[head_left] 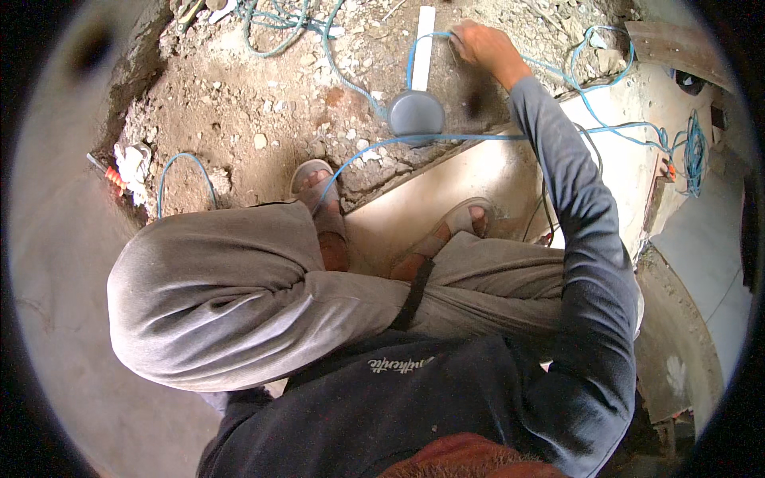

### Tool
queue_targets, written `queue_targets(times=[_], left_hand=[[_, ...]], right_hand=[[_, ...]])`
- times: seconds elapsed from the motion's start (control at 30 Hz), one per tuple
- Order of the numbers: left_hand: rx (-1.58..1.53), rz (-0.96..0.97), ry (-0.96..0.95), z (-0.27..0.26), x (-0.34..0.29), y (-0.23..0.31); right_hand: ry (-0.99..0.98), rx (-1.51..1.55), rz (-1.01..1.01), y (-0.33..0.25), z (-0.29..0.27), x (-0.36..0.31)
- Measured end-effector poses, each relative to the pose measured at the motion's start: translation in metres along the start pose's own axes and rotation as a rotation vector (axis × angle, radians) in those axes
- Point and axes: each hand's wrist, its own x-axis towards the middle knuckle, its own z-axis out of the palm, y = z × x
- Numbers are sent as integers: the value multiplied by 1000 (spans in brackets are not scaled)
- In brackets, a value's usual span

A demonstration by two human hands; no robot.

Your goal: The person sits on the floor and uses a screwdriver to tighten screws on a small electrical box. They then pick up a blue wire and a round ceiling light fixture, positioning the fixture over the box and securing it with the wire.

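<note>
My right hand (481,46) reaches to the far side over the broken ground. Its fingers are bent together on a thin blue rope (409,65), just right of a white flat strip (423,49). The rope passes over the strip and drops along its left side. At the strip's near end sits a round grey cap-like piece (415,113), beside the edge of the dug ground. A further length of blue rope (446,139) runs across in front of the grey piece. My left hand is out of view, hidden behind my body and leg.
Rubble and loose soil (239,103) fill the dug area, bordered by a pale slab (446,175) under my sandalled feet. More blue rope loops (275,32) lie far left, and a tangled bundle (695,155) sits at right. A wooden board (677,52) lies far right.
</note>
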Motion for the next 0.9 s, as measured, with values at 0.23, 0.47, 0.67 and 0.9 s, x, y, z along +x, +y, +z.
queue_targets(times=[0.23, 0.47, 0.67, 0.9], left_hand=[[262, 309, 144, -102, 86, 70], [275, 868, -303, 82, 247, 91], [82, 909, -320, 225, 314, 62], [-50, 830, -601, 255, 316, 51]], right_hand=[[-348, 263, 229, -10, -37, -59], [-290, 173, 183, -30, -17, -68], [-102, 148, 222, -81, -20, -48], [-331, 127, 244, -68, 14, -72]])
